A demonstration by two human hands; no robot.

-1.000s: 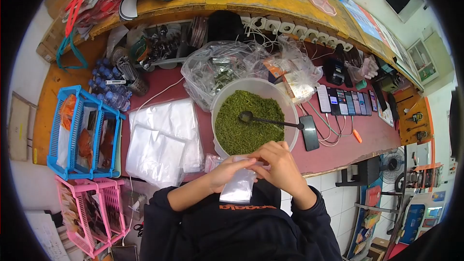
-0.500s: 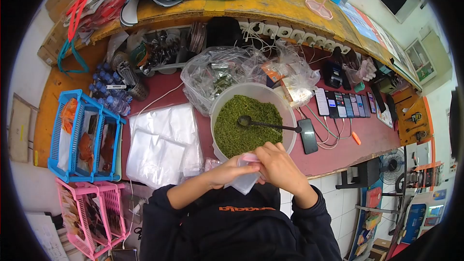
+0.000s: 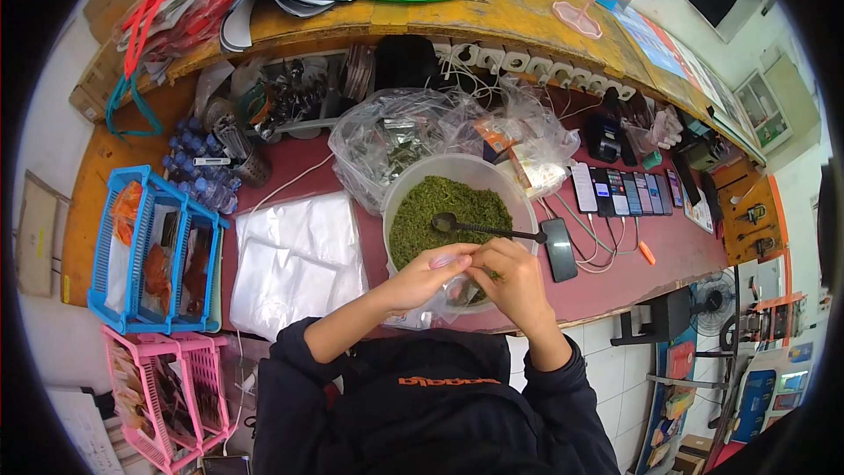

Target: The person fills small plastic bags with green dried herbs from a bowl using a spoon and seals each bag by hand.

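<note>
My left hand [image 3: 422, 277] is closed on a small clear plastic bag [image 3: 450, 297], with a pinkish part showing by the thumb. My right hand [image 3: 514, 277] pinches at the bag's top edge, and a few green bits show by its fingers. Both hands are over the near rim of a round whitish tub [image 3: 528, 211]. Finely chopped green leaves [image 3: 453, 198] fill much of the tub. A black spoon [image 3: 492, 229] lies on the leaves, its handle reaching across the right rim. The bag's contents are hard to make out.
Stacked clear plastic bags [image 3: 294, 268] lie left of the tub. Beyond it sits a large plastic bag [image 3: 378, 136]. Several phones [image 3: 620, 193] with cables stand to the right, one dark phone [image 3: 559, 251] close to the tub. Blue basket [image 3: 132, 251] and pink basket [image 3: 145, 391] are at left.
Both hands have moved up and forward with the bag, from near my chest to over the tub's near rim. Green bits now show by my right fingers.
</note>
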